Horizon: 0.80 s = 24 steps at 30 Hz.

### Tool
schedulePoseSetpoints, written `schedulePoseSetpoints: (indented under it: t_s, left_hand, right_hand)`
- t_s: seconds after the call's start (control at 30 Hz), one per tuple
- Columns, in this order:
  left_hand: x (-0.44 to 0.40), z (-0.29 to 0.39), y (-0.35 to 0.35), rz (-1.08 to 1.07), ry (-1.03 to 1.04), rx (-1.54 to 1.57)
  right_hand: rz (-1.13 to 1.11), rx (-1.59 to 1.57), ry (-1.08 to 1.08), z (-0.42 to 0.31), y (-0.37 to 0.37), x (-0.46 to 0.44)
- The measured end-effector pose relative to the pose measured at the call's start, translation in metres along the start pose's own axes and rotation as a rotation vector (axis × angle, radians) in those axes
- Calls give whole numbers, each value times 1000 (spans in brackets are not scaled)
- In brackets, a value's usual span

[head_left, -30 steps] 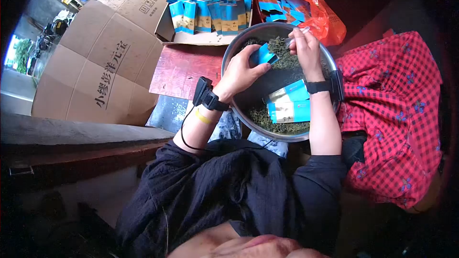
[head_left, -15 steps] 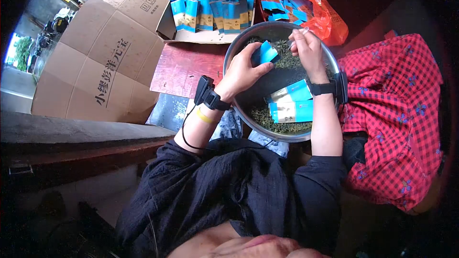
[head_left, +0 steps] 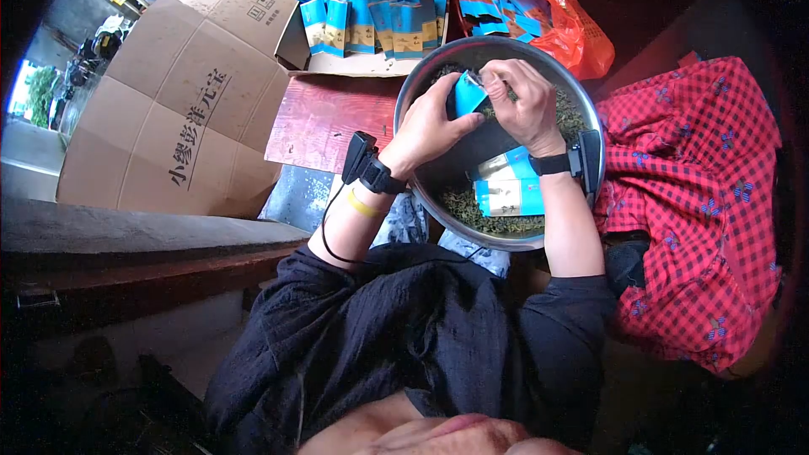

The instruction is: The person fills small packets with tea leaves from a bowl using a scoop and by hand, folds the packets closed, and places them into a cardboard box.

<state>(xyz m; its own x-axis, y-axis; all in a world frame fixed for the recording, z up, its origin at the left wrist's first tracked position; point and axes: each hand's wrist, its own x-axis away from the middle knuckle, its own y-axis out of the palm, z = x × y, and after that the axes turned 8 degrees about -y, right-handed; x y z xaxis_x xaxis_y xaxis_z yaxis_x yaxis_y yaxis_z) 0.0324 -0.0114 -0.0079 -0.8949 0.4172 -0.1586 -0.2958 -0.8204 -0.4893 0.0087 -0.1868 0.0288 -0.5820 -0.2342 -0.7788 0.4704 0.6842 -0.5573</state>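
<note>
My left hand (head_left: 428, 125) is closed around a small blue packet (head_left: 468, 94), holding it above a round metal basin (head_left: 425, 199). Right at the packet's upper edge is my right hand (head_left: 524, 99), its fingers pinched together. What those fingers hold, if anything, is too small to make out. Dark green dried leaves, like loose tea (head_left: 497, 224), line the basin. Two blue and cream packets (head_left: 511, 197) lie on the leaves, partly below my right wrist.
Behind the basin, an open cardboard box (head_left: 371, 66) holds many upright blue packets. A red plastic bag (head_left: 581, 38) contains more packets. A large cardboard sheet (head_left: 173, 109) stands at left, a reddish board (head_left: 329, 122) lies nearer, and red checked cloth (head_left: 691, 202) hangs at right.
My right hand has moved left, from over the basin's far right side to the packet's upper edge. My left hand has stayed nearly in place with the packet.
</note>
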Motion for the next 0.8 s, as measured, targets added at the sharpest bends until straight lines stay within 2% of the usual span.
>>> schedulePoseSetpoints:
  t_s: [0.1, 0.17, 0.23, 0.3, 0.33, 0.4, 0.57, 0.67, 0.8]
  left_hand:
    - [0, 0, -1, -15, -48, 34]
    - [1, 3, -2, -21, -70, 12]
    - [1, 1, -1, -21, -73, 16]
    - [0, 1, -1, -23, -67, 23]
    - [0, 1, -1, -14, -66, 21]
    - [1, 0, -1, -7, -67, 16]
    - [2, 0, -1, -16, -71, 34]
    - [0, -3, 1, -18, -79, 75]
    - [2, 0, -2, -23, -92, 61]
  right_hand:
    - [58, 36, -35, 8, -7, 1]
    - [181, 73, 40, 12, -12, 3]
    - [188, 116, 271, 26, -14, 10]
    - [100, 149, 410, 42, -15, 14]
    - [101, 154, 408, 51, -14, 18]
    - [-97, 260, 399, 65, -8, 28]
    - [-197, 250, 464, 75, 15, 46]
    - [-323, -47, 540, 79, 29, 47]
    - [-332, -127, 603, 85, 29, 49]
